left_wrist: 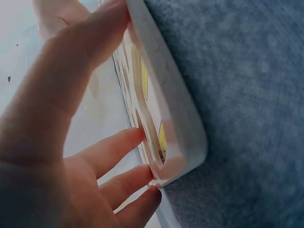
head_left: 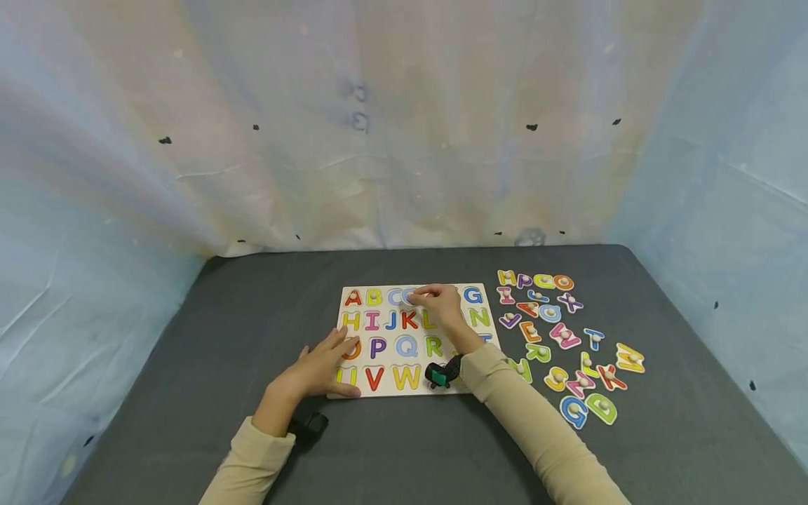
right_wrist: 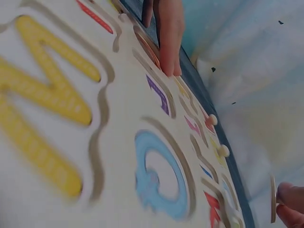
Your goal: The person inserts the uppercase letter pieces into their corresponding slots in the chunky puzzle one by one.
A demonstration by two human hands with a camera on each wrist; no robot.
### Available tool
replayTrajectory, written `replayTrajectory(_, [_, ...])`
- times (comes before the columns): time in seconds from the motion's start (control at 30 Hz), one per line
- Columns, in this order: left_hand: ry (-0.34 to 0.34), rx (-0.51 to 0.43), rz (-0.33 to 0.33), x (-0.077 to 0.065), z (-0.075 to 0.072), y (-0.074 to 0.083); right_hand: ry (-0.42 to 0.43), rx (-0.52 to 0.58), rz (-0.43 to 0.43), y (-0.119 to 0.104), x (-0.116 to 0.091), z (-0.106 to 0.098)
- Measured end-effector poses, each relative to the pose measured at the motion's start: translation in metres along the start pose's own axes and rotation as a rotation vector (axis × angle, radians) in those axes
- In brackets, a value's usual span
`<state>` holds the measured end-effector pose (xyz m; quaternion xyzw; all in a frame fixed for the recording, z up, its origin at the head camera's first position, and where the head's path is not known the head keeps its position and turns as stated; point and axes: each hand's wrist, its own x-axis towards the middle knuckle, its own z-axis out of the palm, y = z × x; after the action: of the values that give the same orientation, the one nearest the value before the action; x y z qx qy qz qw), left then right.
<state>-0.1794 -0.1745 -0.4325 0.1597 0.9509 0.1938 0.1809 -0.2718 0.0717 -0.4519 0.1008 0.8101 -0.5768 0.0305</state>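
The wooden alphabet puzzle board (head_left: 388,354) lies flat on the dark table. Over its top row, my right hand (head_left: 442,305) pinches a light blue letter C piece (head_left: 407,297) between thumb and fingertips, just right of the printed C. The right wrist view catches that piece (right_wrist: 273,199) edge-on, raised above the board. My left hand (head_left: 322,368) rests on the board's left side, fingers spread and fairly straight, thumb at the near corner. In the left wrist view, its fingertips (left_wrist: 135,137) touch the board. Knobbed A (head_left: 353,298) and B (head_left: 374,297) pieces sit in their recesses.
Many loose knobbed letter pieces lie right of the board, among them a blue G (head_left: 574,412), a green D (head_left: 602,408) and a pink M or W (head_left: 564,336). Sheeting (head_left: 404,175) hangs behind the dark table (head_left: 252,337) and along both sides.
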Motion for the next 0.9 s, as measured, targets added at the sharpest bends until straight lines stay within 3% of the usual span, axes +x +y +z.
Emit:
replayTrajectory(0.4, [-0.006, -0.016, 0.007, -0.002, 0.001, 0.001, 0.0, 0.081, 0.065, -0.001, 0.012, 0.036])
replayTrajectory(0.9, [0.003, 0.003, 0.021, 0.001, 0.001, -0.005, 0.106, -0.064, 0.05, 0.0, 0.02, 0.051])
